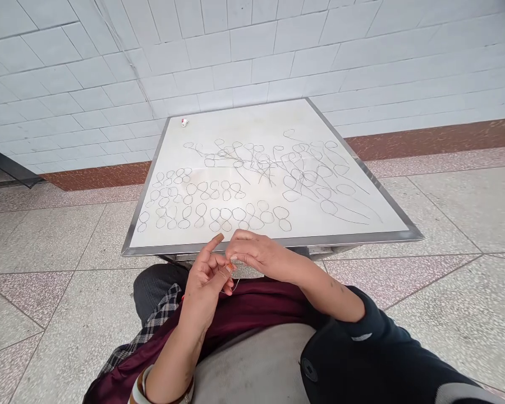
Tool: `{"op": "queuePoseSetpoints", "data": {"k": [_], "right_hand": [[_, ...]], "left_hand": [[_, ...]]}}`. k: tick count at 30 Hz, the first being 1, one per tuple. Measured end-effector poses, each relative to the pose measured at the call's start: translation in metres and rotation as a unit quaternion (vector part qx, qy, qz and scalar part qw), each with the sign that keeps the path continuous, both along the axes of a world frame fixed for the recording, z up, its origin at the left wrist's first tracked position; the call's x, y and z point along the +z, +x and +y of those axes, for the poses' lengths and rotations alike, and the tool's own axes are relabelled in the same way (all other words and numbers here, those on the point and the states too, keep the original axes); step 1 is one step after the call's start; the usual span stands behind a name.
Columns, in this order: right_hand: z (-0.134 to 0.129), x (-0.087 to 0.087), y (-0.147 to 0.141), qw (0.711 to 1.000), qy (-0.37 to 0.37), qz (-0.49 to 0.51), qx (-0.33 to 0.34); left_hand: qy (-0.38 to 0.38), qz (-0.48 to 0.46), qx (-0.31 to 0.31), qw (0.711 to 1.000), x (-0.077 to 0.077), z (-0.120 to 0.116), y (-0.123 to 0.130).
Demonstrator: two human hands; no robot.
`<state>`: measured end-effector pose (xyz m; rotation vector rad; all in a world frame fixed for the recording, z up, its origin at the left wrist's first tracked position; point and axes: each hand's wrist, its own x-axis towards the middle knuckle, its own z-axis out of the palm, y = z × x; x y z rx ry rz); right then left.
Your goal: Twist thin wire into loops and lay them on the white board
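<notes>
The white table (244,120) stands by a tiled wall (252,50) on a speckled floor (105,320), bearing wire loops (281,212). Before its near edge, the left hand (210,275) pinches a thin wire (237,285); the right hand (256,251), fingers curled, meets it there.

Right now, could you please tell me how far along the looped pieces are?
The thin dark figure-eights on the white, metal-edged table look finished. In hand, between left hand and right hand, is something small, with a pale strand below. Seemingly left: the thin dark loops with long tails, mostly farther right.
</notes>
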<state>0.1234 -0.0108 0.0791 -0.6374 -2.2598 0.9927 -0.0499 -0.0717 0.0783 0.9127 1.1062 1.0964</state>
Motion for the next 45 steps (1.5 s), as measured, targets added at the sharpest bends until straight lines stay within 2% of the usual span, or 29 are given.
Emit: {"op": "queuePoseSetpoints", "data": {"k": [7, 9, 13, 16, 19, 27, 31, 37, 40, 45], "right_hand": [[0.002, -0.003, 0.003, 1.000, -0.016, 0.013, 0.019], [0.003, -0.004, 0.002, 0.999, -0.031, 0.032, 0.001], [0.001, -0.007, -0.001, 0.982, -0.165, 0.082, -0.046], [-0.001, -0.011, -0.001, 0.954, -0.267, 0.134, -0.019], [-0.001, -0.015, -0.002, 0.935, -0.311, 0.170, -0.002], [-0.002, -0.014, -0.005, 0.953, -0.262, 0.146, -0.036], [-0.003, -0.015, -0.006, 0.961, -0.244, 0.128, -0.030], [-0.004, -0.017, -0.009, 0.969, -0.213, 0.108, -0.057], [-0.003, -0.016, -0.008, 0.981, -0.161, 0.089, -0.061], [0.000, -0.015, -0.008, 0.997, -0.012, 0.046, -0.066]], "left_hand": [[-0.016, 0.023, -0.029, 0.999, 0.006, 0.002, -0.002], [-0.007, 0.022, -0.019, 1.000, 0.007, 0.003, -0.001], [0.009, 0.002, 0.046, 0.999, 0.007, 0.002, 0.000], [0.006, -0.021, 0.088, 0.996, 0.006, 0.002, 0.000], [0.014, -0.019, 0.099, 0.995, 0.005, 0.003, -0.002], [0.010, 0.023, 0.064, 0.998, 0.003, 0.006, -0.006], [0.012, 0.044, 0.062, 0.997, 0.004, 0.005, -0.005], [0.031, 0.089, 0.056, 0.994, 0.005, 0.005, -0.006], [0.046, 0.112, 0.051, 0.991, 0.004, 0.005, -0.006], [0.067, 0.114, 0.037, 0.990, 0.004, 0.005, -0.002]]}}
